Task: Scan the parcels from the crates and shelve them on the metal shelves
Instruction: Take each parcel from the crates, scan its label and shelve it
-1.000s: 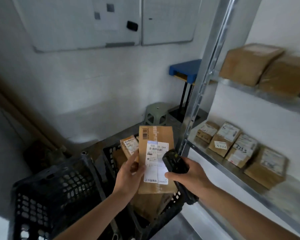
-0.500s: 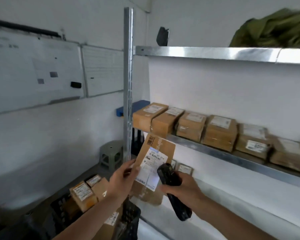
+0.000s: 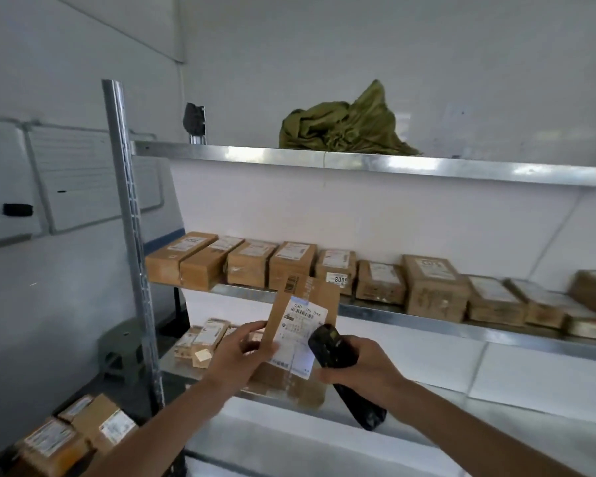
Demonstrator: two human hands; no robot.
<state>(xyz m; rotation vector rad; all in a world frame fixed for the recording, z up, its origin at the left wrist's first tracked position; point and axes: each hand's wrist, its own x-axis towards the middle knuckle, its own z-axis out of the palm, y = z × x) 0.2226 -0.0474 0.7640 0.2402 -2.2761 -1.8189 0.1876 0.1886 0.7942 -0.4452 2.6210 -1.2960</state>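
we hold the flat parcel upright before the middle shelf, left hand pinching its left edge, right hand wrapped around the scanner. it looks light and stiff; gripping the edges should spare the label.

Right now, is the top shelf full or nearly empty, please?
Nearly empty: the top shelf shows only a crumpled green sack and a small dark object.

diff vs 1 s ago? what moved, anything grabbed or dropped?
The view swung up from the crates to the metal shelves. The parcel came up with it, from over the crates to in front of the middle shelf. Nothing grabbed or dropped. Unchanged: left hand holds the parcel label-side up, right hand holds the scanner beside the label.
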